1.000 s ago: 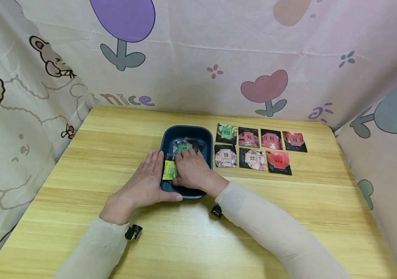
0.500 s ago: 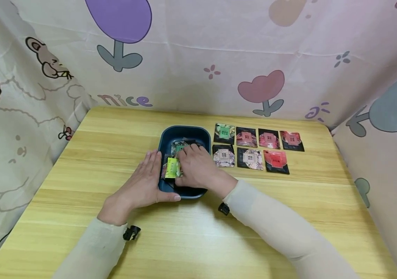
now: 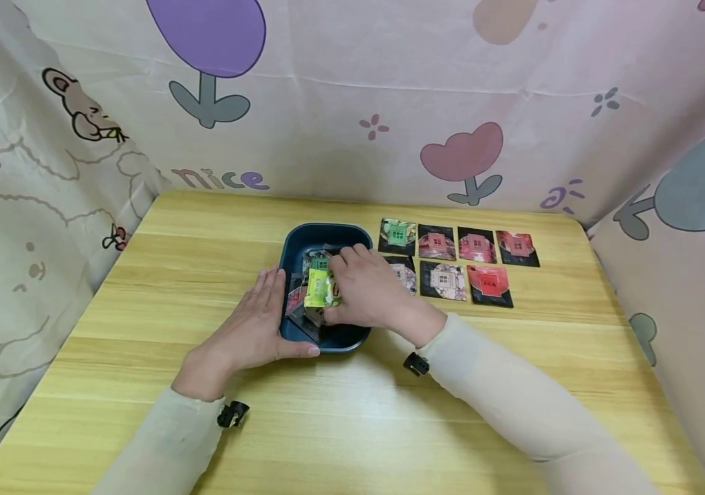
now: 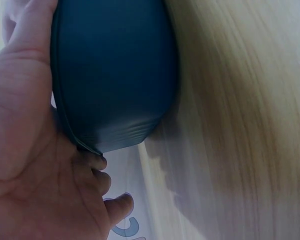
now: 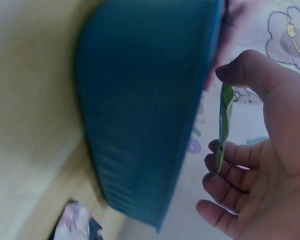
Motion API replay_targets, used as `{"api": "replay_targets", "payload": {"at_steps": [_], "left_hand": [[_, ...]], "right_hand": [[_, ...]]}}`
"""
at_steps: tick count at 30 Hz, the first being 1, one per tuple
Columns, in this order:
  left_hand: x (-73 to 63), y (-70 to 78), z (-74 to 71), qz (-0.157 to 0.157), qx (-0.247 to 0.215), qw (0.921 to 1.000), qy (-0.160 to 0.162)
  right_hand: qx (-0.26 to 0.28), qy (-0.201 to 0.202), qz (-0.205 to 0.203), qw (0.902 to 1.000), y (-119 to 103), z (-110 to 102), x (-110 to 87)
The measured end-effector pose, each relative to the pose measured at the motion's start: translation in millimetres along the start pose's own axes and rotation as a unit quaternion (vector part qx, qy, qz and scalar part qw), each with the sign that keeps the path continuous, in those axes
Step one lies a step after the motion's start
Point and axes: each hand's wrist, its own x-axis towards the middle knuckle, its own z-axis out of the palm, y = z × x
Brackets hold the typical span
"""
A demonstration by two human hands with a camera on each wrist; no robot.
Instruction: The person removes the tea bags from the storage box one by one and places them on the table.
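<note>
Seven square printed packets [image 3: 443, 280] lie in two rows right of a smooth, dark-blue, rounded-rectangular tub [image 3: 302, 240]. Over it, the right hand [image 3: 369, 287] pinches a thin, glossy yellow-green sachet [image 3: 318, 289]; the left hand [image 3: 245, 331] lies straight-fingered along the tub's left side.

Wood-grain table [image 3: 327, 426], and there sits the dark blue tray [image 3: 298, 247]! Just beside it, seven packets [image 3: 443, 280] lie in two rows.

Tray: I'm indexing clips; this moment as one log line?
left hand: touches tray | right hand: pinches lime packet above tray | table: seven packets
</note>
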Motion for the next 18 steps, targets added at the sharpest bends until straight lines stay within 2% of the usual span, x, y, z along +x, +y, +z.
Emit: {"api": "replay_targets", "payload": {"at_steps": [8,13,18], "left_hand": [[-0.4,-0.8,0.1,-0.002,-0.003,1.0000,0.004],[-0.4,-0.4,0.4,-0.004,-0.004,1.0000,0.008],[0.3,0.1,1.0,-0.001,0.000,0.9999,0.013]], "right_hand": [[0.024,-0.002,0.021,0.9995,24.1,-19.6,-15.7],[0.041,0.003,0.040,0.9984,42.5,-21.1,-26.3],[0.060,0.007,0.040,0.9974,62.6,-17.1,-42.8]]}}
